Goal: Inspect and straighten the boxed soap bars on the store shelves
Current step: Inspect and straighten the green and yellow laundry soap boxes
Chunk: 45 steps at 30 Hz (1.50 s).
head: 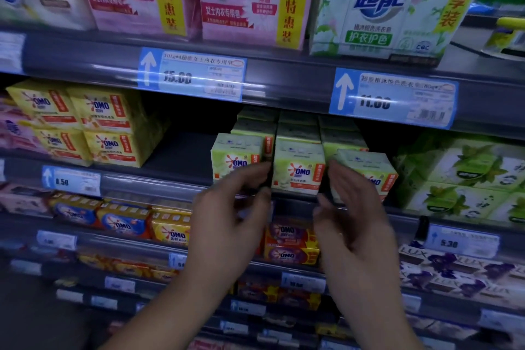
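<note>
Facing outward, right green soap box (skewed leftward).

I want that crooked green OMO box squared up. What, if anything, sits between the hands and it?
Nothing visible. The right hand is already at the tilted green OMO box, the left hand at the two neighbouring boxes.

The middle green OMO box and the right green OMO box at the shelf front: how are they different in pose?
The middle green OMO box faces squarely forward; the right green OMO box is turned askew. The middle one shows fully between the hands; the right one is partly hidden behind the right hand. Both share the same green design and red side strip.
</note>
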{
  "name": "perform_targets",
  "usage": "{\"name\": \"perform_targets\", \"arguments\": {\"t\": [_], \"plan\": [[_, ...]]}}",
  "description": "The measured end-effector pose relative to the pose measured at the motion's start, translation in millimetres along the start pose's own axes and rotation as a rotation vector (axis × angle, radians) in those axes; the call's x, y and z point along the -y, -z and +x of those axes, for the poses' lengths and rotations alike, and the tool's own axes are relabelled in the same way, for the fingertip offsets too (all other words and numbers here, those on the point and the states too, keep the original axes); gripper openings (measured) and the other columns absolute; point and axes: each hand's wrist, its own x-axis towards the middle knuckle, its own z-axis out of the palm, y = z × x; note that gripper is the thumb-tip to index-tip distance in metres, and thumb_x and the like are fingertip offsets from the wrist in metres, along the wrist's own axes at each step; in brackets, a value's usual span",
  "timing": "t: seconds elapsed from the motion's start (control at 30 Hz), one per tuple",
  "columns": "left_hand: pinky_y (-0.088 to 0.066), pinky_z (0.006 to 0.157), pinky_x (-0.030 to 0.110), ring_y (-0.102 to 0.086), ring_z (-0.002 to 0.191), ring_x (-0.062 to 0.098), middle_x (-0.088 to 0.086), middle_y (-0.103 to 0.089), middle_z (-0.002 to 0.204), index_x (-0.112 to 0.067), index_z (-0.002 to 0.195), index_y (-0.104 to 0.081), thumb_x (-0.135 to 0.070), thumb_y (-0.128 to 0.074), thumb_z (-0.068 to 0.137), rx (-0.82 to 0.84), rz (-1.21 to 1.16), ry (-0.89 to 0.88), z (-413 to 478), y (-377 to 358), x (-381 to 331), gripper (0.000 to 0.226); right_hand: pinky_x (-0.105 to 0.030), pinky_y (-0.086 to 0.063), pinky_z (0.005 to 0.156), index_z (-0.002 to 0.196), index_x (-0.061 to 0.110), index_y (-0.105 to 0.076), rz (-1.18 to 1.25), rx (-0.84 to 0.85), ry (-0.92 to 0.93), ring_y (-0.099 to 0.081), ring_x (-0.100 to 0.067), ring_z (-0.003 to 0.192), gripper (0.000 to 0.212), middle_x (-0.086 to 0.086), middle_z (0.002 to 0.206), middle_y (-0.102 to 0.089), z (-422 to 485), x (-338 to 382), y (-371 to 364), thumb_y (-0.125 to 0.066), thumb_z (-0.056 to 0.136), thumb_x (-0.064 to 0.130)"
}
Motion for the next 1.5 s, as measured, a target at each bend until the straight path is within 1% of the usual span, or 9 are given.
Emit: {"name": "perform_targets", "arguments": {"t": [0.17,0.3,0.4,0.57,0.77,0.97,1.13,1.37,1.5], "plan": [[-0.056,0.082,0.038,-0.066,0.102,0.013,-0.001,-0.067,0.11,-0.017,0.121,-0.062,-0.024,-0.07,0.099,-0.229,0.096,0.002,14.9,36.8,17.5,0.024,-0.014,-0.049,0.093,0.135,0.06,-0.046,-0.106,0.127,-0.004,-0.054,0.018,0.12,0.041,0.041,0.138,-0.05,-3.1,13.2,-29.9,-0.054,0.098,0.043],[-0.057,0.095,0.042,-0.066,0.121,0.02,0.0,-0.07,0.132,-0.019,0.146,-0.054,-0.057,-0.069,0.088,0.056,0.367,0.056,40.4,56.8,22.8,0.071,-0.001,-0.036,0.091,0.152,0.061,-0.02,-0.192,0.243,-0.13,-0.034,0.041,0.109,0.069,0.055,0.136,-0.03,8.5,16.6,-66.1,-0.059,0.103,0.033],[-0.054,0.087,0.023,-0.072,0.111,0.014,-0.005,-0.077,0.122,-0.024,0.144,-0.06,-0.042,-0.076,0.09,0.111,0.365,-0.067,55.5,62.5,23.1,0.059,0.004,-0.036,0.083,0.157,0.055,-0.021,-0.206,0.175,-0.143,-0.036,0.04,0.103,0.072,0.048,0.134,-0.036,15.2,18.3,-79.7,-0.06,0.104,0.025],[-0.059,0.087,0.017,-0.072,0.102,-0.005,-0.016,-0.077,0.113,-0.024,0.131,-0.07,-0.024,-0.083,0.089,0.08,0.028,-0.06,63.6,74.3,20.8,0.044,-0.002,-0.045,0.092,0.132,0.07,-0.043,-0.146,0.005,-0.04,-0.051,0.026,0.118,0.055,0.052,0.126,-0.054,6.2,28.2,-88.9,-0.06,0.1,0.028],[-0.058,0.064,0.024,-0.065,0.068,0.015,-0.014,-0.07,0.077,-0.015,0.112,-0.058,-0.033,-0.082,0.076,0.207,-0.426,0.164,54.3,103.5,22.4,0.047,-0.007,-0.051,0.09,0.135,0.044,-0.063,-0.115,-0.109,0.079,-0.065,0.006,0.113,0.047,0.026,0.122,-0.068,-0.3,37.0,-94.9,-0.067,0.088,0.041],[-0.062,0.075,0.029,-0.078,0.097,0.023,0.004,-0.08,0.105,-0.023,0.119,-0.074,-0.036,-0.085,0.072,0.299,-0.684,0.344,29.8,131.1,43.7,0.05,-0.021,-0.059,0.088,0.134,0.042,-0.06,0.027,0.112,-0.049,-0.069,-0.004,0.113,0.049,0.018,0.125,-0.07,-15.8,37.4,-111.5,-0.067,0.086,0.052],[-0.062,0.08,0.027,-0.076,0.105,0.018,0.0,-0.079,0.112,-0.023,0.126,-0.069,-0.04,-0.088,0.076,0.327,-0.672,0.353,15.0,147.2,51.4,0.056,-0.024,-0.061,0.082,0.128,0.039,-0.066,0.088,0.032,-0.024,-0.074,-0.01,0.106,0.044,0.012,0.117,-0.076,-28.5,37.1,-130.0,-0.073,0.085,0.05],[-0.058,0.097,0.026,-0.063,0.125,0.005,-0.018,-0.07,0.124,-0.029,0.122,-0.064,-0.023,-0.083,0.082,0.346,-0.369,0.036,6.4,170.0,54.7,0.045,-0.035,-0.063,0.088,0.13,0.045,-0.068,0.374,0.165,-0.172,-0.074,-0.022,0.114,0.055,0.006,0.127,-0.075,-32.4,37.0,-139.1,-0.079,0.079,0.062],[-0.058,0.099,0.031,-0.057,0.136,0.01,-0.016,-0.061,0.144,-0.026,0.139,-0.058,-0.017,-0.09,0.08,0.422,-0.424,0.025,3.7,181.7,61.5,0.067,-0.04,-0.063,0.088,0.138,0.036,-0.062,0.39,0.199,-0.127,-0.071,-0.026,0.118,0.058,0.0,0.126,-0.074,-30.9,37.8,-137.6,-0.079,0.082,0.031]]}}
